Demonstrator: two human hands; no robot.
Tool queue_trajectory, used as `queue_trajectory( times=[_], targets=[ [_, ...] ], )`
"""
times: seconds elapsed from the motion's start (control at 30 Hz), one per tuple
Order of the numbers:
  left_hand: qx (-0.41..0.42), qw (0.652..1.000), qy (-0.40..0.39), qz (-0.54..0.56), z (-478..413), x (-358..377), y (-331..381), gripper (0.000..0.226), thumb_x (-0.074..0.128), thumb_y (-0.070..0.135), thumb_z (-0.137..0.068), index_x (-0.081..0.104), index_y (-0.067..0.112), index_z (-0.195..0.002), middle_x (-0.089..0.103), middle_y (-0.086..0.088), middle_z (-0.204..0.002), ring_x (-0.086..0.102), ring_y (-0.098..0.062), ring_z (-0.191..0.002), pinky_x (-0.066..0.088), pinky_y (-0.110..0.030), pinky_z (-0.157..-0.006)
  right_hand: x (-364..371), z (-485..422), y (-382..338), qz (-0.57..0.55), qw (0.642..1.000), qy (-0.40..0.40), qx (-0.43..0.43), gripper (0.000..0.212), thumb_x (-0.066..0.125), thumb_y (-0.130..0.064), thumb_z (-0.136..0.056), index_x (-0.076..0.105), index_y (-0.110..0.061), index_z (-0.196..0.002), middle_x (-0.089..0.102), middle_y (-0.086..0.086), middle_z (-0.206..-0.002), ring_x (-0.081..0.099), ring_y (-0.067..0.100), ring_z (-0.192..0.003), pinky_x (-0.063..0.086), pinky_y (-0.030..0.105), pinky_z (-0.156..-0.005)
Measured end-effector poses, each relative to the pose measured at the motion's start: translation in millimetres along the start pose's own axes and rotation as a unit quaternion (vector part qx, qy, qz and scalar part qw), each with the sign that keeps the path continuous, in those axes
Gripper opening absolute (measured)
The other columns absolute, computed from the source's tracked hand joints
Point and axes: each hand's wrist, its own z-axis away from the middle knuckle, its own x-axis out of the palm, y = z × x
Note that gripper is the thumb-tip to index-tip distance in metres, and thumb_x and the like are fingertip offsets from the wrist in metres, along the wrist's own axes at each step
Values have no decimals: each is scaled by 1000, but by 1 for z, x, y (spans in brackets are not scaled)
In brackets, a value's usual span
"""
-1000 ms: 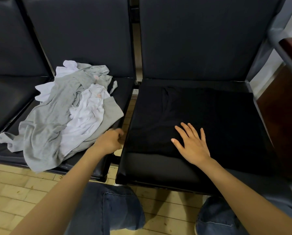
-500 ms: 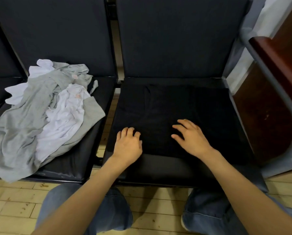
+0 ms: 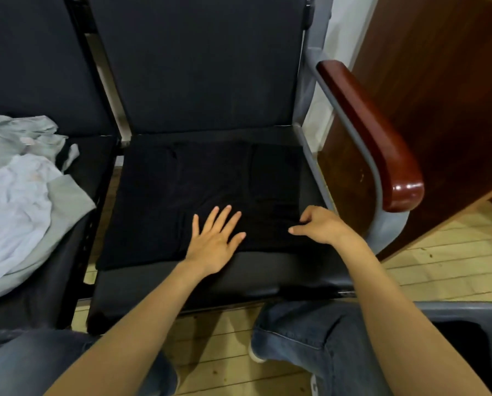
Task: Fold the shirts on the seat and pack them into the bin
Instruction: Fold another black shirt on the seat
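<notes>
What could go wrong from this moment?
The black shirt blends into the black seat, so the right hand, gripping its right edge, may fold it crooked. The left hand pins only the near part; the rest could bunch. The grey and white shirts lie heaped on the next seat and may slide off.

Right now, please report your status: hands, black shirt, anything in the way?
Left hand flat on black shirt. Right hand curled at its right edge, grip unclear. Shirt lies flat on seat; grey-white pile at left. Nothing blocks the hands.

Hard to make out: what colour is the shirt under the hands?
Plain black shirt, nearly blending into the dark seat; head view only.
</notes>
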Motion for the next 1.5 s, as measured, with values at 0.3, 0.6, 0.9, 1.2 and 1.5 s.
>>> queue_trajectory(
  times=[0.3,0.6,0.9,1.2,1.5],
  targets=[
    [-5,999,-36,-2,7,-6,-11,59,12,54,-99,-8,33,-150,-18,9,-157,-24,-13,-143,-18,-49,-112,8,0,0,-209,976,8,-68,15,52,-28,-97,45,-21,-85,54,5,-89,56,19,-87,48,35,-79],
    [13,998,-53,4,10,-8,-10,60,14,54,-99,-8,32,-150,-19,8,-157,-25,-14,-142,-17,-51,-112,-12,13,19,-235,953,-164,-94,39,68,5,-80,54,-15,-111,54,2,-83,51,9,-67,44,18,-59],
    [179,983,18,27,33,2,39,60,19,54,-96,25,28,-149,8,7,-159,-4,-14,-147,-6,-51,-117,-12,-9,17,-123,988,46,-79,13,61,-9,-88,56,-19,-94,62,6,-106,58,19,-97,43,26,-79],
    [162,962,126,180,28,-7,33,40,38,35,-101,53,19,-134,46,0,-142,34,-16,-136,15,-36,-118,31,-50,-17,86,981,98,-144,44,43,-25,-100,37,-19,-144,28,9,-152,21,29,-141,25,41,-113],
    [118,991,50,32,29,12,19,63,7,54,-94,22,27,-150,13,1,-158,1,-17,-147,-8,-38,-116,9,1,-19,127,983,-99,-88,37,76,-30,-79,51,-17,-103,52,-2,-93,56,20,-92,48,34,-82]
  ],
)
